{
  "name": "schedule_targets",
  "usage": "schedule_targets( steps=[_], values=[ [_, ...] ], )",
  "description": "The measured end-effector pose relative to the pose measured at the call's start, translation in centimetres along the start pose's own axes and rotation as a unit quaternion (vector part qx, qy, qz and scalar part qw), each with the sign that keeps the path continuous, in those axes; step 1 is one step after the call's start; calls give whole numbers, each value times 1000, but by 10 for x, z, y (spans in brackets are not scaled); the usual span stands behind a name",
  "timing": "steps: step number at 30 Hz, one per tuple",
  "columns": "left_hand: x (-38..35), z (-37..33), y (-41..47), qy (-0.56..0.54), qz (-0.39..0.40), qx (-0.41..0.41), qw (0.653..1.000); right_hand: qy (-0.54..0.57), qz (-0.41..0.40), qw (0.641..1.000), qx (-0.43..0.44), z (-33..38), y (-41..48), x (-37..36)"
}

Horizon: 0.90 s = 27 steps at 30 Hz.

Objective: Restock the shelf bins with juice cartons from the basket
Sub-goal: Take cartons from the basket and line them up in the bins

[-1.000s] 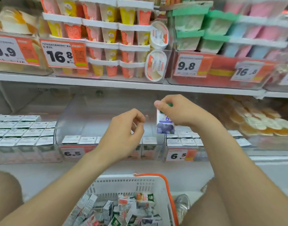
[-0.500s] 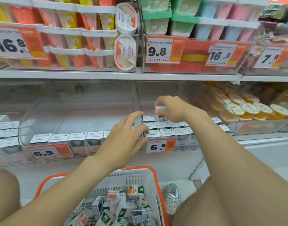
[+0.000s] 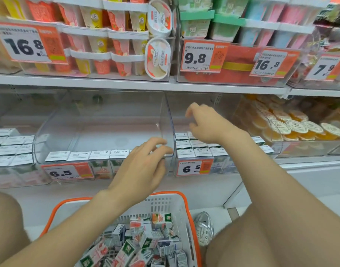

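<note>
Store shelf (image 3: 126,82) — clear bin wall (image 3: 165,120) between left hand (image 3: 142,170) and right hand (image 3: 205,124).

- The picture's bottom edge cuts off the basket (image 3: 166,204); the left forearm (image 3: 69,228) hides juice cartons (image 3: 161,218) along its left side.
- The left hand (image 3: 140,168) covers the left bin (image 3: 42,132)'s front right corner and the end of its front row.
- The right hand (image 3: 205,124) has blurred fingertips (image 3: 188,112); its wrist (image 3: 229,138) hides the middle of the right bin (image 3: 230,160).
- The price label (image 3: 196,167) on that bin's front has print too small to read.
</note>
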<state>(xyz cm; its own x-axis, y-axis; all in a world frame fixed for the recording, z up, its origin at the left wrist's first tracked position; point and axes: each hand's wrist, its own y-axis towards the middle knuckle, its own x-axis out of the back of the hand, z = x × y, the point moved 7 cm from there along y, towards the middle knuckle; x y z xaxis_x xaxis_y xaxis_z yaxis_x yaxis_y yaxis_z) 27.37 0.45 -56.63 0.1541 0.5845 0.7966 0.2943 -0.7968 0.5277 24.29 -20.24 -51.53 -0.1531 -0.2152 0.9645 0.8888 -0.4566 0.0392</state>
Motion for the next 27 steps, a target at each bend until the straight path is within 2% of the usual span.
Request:
schedule_targets(
  steps=[2,3,5,7,9,12,14,19,23,27],
  values=[
    [10,-1,-10,9,-50,0,999,36,-51,997,48,37,-32,15],
    [12,-1,-17,17,-63,2,998,43,-38,996,69,56,-50,13],
    [7,4,-34,24,-59,19,998,32,42,993,102,90,-78,-9],
    [-9,16,-54,10,0,63,998,6,137,982,130,115,-97,-46],
    [-43,37,-80,-15,139,127,982,-47,232,959,156,129,-112,-89],
    [-96,58,-130,-37,361,168,917,-122,343,916,168,130,-131,-157],
    [-123,66,-164,-30,448,176,876,-159,391,892,163,123,-138,-198],
    [-170,74,-234,-28,523,201,828,-201,450,857,149,101,-139,-265],
    [-195,77,-270,-38,556,208,804,-228,473,838,147,78,-138,-302],
    [-210,84,-291,-20,573,224,788,-219,476,844,118,52,-143,-333]
  ],
)
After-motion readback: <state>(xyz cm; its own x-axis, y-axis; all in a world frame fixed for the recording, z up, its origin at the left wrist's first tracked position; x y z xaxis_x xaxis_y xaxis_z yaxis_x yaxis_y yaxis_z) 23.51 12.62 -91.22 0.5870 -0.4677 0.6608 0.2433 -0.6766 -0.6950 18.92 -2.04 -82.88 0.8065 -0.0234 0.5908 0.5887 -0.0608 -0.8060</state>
